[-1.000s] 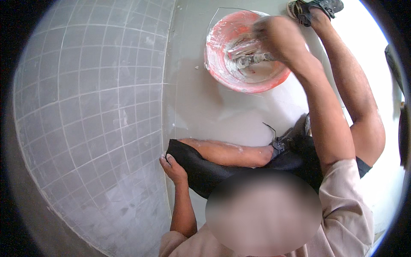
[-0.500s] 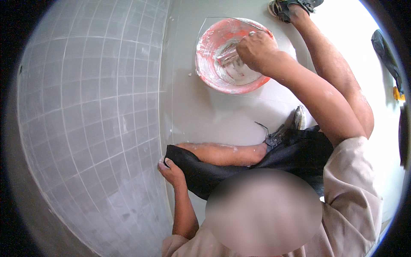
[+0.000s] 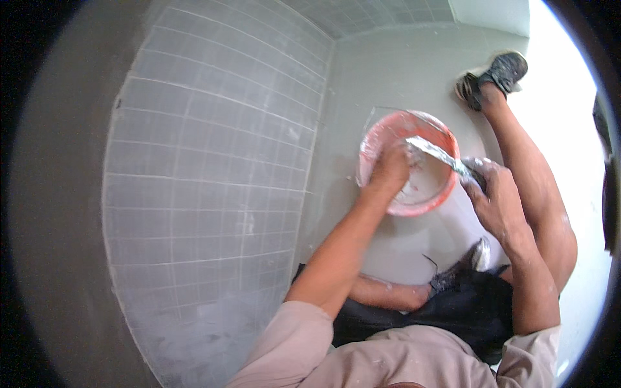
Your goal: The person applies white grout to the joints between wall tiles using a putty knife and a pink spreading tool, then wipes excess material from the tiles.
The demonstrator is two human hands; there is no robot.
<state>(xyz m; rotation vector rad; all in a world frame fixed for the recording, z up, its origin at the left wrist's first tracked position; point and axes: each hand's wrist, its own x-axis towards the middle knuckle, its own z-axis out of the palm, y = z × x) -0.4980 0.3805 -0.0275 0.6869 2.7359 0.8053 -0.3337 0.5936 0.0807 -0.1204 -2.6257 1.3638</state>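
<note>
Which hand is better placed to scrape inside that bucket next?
Probably the right hand: it grips the long, white-smeared tool, whose far end is over the round red bucket. The left hand is only near that end.

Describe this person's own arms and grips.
The left sleeve and right sleeve are short and pinkish beige. Below them, the left arm and right arm are bare, with no wristwear visible. The left grip and right grip are ungloved; pale smears mark the right one.
</note>
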